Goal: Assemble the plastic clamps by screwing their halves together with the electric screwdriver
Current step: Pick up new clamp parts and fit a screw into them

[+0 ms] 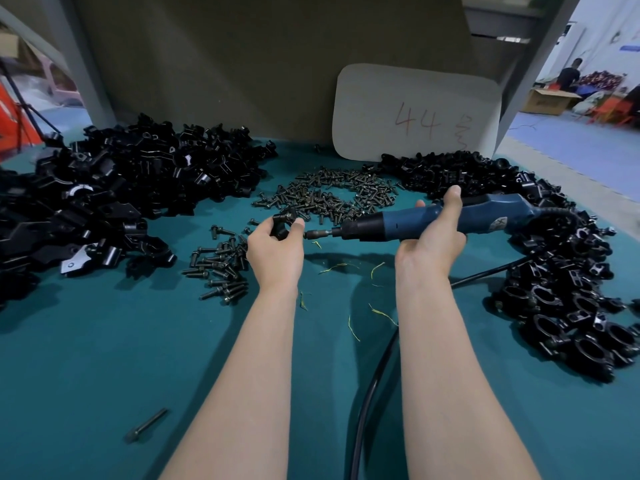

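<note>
Head view, then: what are your hands doing?
— My left hand [275, 249] is pinching a black clamp [281, 224] between curled fingers and thumb, above the worktop [104, 358]. My right hand [433, 233] is gripping the blue electric screwdriver [408, 221] around its body, held level, its bit pointing left with the tip just beside my left thumb.
— And what is lying around them?
— Screws [329, 195] are lying in a heap just beyond the clamp, with a smaller scatter [221, 268] to its left. Loose clamp halves [121, 188] are lying heaped at far left, assembled clamps [554, 271] along the right edge, and the tool's black cord [367, 393] is running toward me beside my right forearm.
</note>
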The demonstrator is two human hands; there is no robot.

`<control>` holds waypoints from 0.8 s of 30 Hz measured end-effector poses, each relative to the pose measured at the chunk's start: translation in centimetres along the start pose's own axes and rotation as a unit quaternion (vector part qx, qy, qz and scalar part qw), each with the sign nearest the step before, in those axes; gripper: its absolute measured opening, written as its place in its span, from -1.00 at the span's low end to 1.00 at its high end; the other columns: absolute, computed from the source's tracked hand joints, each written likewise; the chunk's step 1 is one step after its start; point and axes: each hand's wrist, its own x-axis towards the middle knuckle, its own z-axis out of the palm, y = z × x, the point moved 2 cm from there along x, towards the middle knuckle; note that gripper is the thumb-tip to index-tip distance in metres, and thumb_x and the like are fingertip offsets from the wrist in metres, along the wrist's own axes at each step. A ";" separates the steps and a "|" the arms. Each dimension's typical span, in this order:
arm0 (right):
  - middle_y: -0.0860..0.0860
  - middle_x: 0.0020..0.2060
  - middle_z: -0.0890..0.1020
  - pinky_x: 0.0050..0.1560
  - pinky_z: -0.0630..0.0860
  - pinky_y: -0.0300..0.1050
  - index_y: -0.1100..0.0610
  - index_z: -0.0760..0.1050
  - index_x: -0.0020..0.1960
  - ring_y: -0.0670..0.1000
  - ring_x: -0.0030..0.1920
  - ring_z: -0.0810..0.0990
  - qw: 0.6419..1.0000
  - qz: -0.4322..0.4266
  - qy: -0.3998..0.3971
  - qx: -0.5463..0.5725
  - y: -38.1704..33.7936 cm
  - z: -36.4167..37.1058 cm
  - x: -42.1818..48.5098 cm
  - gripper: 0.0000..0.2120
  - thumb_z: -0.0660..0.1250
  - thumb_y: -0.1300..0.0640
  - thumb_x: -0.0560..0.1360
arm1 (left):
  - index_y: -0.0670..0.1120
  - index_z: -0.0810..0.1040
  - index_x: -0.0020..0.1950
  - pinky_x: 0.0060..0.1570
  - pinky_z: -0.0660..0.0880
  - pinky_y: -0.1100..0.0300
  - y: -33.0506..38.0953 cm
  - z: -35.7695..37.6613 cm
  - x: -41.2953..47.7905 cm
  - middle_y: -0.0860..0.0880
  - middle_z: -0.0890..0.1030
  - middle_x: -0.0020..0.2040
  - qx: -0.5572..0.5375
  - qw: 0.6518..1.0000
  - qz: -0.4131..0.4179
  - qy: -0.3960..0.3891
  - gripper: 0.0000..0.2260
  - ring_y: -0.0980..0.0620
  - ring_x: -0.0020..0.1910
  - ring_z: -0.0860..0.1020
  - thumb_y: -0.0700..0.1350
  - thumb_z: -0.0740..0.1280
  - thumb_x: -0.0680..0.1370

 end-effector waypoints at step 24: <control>0.01 -0.15 0.52 -0.07 0.55 -0.13 0.13 0.30 0.27 -0.01 -0.17 0.59 0.978 -0.064 -0.200 -0.021 -1.8 2.2 -2.0 -0.70 0.28 0.20 0.57 | -0.08 0.59 -0.30 -0.09 0.64 -0.05 -0.5 -0.1 0.9 0.06 0.60 -0.53 0.091 0.994 -0.053 -0.028 -0.83 0.00 -0.32 0.68 -0.06 0.37 0.47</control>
